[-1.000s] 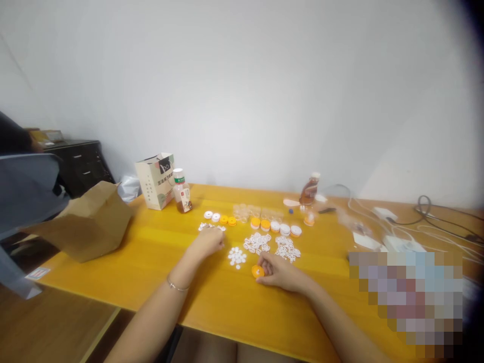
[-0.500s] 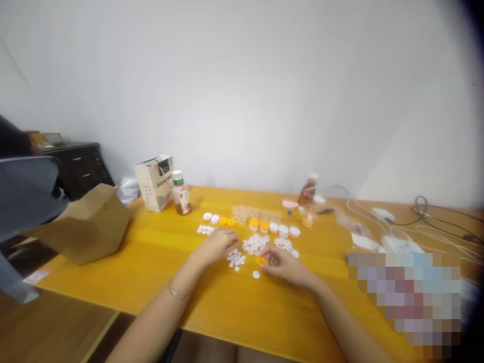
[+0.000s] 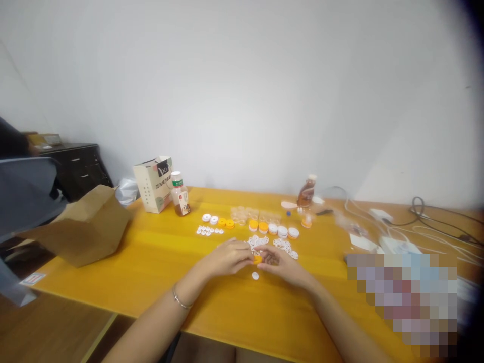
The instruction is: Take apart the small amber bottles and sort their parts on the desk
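Observation:
Over the middle of the table, my right hand [image 3: 280,262] is closed on the rim of a round orange disc [image 3: 257,259]. From the other side my left hand [image 3: 231,257] meets the disc, its fingers pinched together at the edge. Whatever sits between those left fingertips is hidden. One white disc [image 3: 255,276] lies on the table just below the hands. Beyond them are a pile of white openwork pieces [image 3: 258,242] and a second such pile [image 3: 285,247]. My left hand covers the small white round pieces. A row of small white parts [image 3: 206,231] lies farther left.
Behind the piles stand white and orange discs [image 3: 224,222], stacked discs [image 3: 273,229] and clear cups [image 3: 244,214]. Two bottles [image 3: 180,195] [image 3: 306,191], a paper gift bag [image 3: 153,186] and a brown paper bag [image 3: 93,227] stand farther out. Cables [image 3: 419,214] run along the right.
My left hand has moved right and slightly down, from beside the small white parts to the orange disc. My right hand still holds the disc, now shifted slightly left.

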A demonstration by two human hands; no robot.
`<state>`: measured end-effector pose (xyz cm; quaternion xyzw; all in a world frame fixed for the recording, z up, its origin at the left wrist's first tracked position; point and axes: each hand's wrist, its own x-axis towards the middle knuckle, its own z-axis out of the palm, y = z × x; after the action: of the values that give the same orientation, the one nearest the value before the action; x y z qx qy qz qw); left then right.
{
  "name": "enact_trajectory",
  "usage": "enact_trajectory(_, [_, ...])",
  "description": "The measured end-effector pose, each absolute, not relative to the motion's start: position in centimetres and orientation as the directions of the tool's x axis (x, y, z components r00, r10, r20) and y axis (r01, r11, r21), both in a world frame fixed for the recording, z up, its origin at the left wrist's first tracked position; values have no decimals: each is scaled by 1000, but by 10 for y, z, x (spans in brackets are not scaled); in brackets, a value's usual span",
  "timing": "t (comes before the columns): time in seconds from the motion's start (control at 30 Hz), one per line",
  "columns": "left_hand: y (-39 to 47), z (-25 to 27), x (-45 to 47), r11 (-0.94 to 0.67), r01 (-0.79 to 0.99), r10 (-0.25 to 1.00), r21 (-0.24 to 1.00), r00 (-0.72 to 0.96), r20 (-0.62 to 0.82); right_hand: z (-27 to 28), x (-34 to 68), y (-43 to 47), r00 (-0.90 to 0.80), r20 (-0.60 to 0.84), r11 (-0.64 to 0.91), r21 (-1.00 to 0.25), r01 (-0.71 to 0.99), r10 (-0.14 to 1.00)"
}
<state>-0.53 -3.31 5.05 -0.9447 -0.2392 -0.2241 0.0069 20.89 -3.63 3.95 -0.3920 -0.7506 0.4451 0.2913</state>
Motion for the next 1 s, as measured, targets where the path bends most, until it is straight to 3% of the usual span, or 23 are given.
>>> enact_trajectory(0.1, [-22, 59, -25, -801, 588, 555, 114, 658, 508, 36, 210, -33, -451, 97, 295, -871, 393, 887])
enact_trajectory(0.2, [-3, 69, -59, -602, 785, 707, 148, 438, 555, 34, 211, -30, -387, 115, 301, -834, 463, 915])
enact_trajectory(0.33, [24, 74, -105, -253, 966, 879, 41, 212, 426, 34, 215, -25, -292, 176, 300, -834, 462, 940])
enact_trajectory(0.4, [36, 70, -120, -157, 987, 920, -27, 156, 359, 33, 218, -21, -223, 208, 292, -836, 464, 952])
enact_trajectory(0.67, [63, 41, -136, -157, 984, 950, -79, 173, 259, 27, 247, 1, 129, 318, 218, -843, 491, 939])
enact_trajectory(0.87, [61, 41, -134, -196, 979, 939, -60, 205, 276, 10, 278, 26, 396, 336, 161, -897, 412, 854])
enact_trajectory(1.0, [49, 50, -115, -250, 967, 912, -43, 250, 326, -2, 303, 52, 585, 360, 48, -876, 480, 727])
